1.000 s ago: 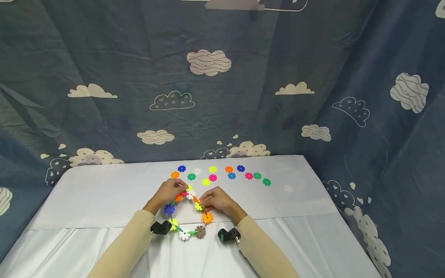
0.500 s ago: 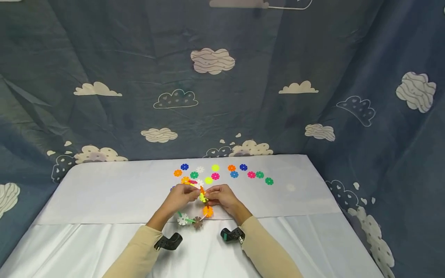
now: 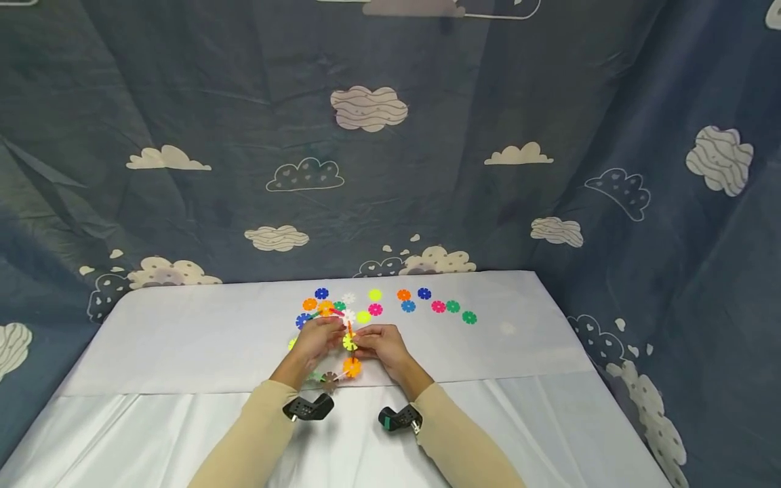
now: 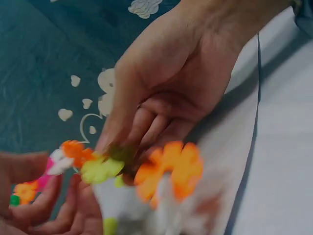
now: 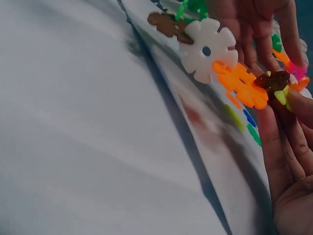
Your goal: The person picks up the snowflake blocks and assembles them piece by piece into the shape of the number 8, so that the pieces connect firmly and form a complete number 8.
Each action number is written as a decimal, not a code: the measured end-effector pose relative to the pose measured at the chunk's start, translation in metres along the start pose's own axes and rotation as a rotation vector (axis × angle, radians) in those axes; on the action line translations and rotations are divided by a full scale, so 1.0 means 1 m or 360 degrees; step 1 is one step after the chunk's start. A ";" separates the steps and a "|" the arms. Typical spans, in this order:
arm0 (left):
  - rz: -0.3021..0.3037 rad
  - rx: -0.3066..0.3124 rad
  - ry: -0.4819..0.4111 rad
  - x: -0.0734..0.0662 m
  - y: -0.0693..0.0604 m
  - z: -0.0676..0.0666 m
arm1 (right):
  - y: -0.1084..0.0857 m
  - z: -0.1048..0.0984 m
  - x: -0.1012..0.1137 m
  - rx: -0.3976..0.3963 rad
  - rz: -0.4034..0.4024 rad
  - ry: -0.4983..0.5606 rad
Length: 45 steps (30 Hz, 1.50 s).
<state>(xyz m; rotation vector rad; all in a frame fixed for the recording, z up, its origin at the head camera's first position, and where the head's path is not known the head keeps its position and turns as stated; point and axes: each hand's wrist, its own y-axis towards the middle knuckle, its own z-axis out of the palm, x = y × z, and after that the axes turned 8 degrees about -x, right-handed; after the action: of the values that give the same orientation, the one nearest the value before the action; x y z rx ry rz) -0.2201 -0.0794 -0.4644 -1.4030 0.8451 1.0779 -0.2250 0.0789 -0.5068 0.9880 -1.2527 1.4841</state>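
A looped chain of slotted flower discs hangs between my hands. My right hand [image 3: 384, 347] pinches it at a yellow disc [image 3: 350, 342], beside a brown disc [image 5: 275, 83]. An orange disc [image 3: 352, 367] and another brown disc [image 3: 329, 381] follow below. My left hand [image 3: 320, 337] holds the chain near a white disc [image 3: 348, 316]; in the left wrist view its thumb and finger are about the white and pink discs [image 4: 47, 175]. Farther along the chain are an orange disc [image 3: 326, 308] and a blue disc [image 3: 303, 320]. My left hand hides some of the loop.
Loose flower discs lie in scattered rows toward the back of the white-covered table [image 3: 183, 352]: a lime one [image 3: 375, 295], a light blue one [image 3: 408, 306], green ones [image 3: 469, 317] and several more. Behind the table hangs a dark cloud-patterned curtain [image 3: 427, 203].
My left hand has moved from the loop's upper left side down and right, close to my right hand. The loop's upper part has shifted toward the back, and its lower part has come up.
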 end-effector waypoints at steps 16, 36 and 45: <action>-0.0012 -0.0216 -0.0085 0.014 0.017 0.001 | 0.002 0.013 -0.006 0.0092 -0.0116 0.0032; 0.0428 -0.0187 0.0232 0.013 0.005 -0.007 | 0.064 -0.025 0.009 -0.0445 -0.0273 -0.0784; 0.0455 -0.0171 0.0192 0.012 0.006 -0.008 | 0.074 -0.019 0.014 -0.0461 -0.0129 -0.1101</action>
<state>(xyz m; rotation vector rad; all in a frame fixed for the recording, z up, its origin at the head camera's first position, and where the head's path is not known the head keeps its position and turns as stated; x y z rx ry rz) -0.2211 -0.0871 -0.4779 -1.4779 1.1145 1.2797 -0.3009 0.0957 -0.5140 1.3861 -1.8219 0.8729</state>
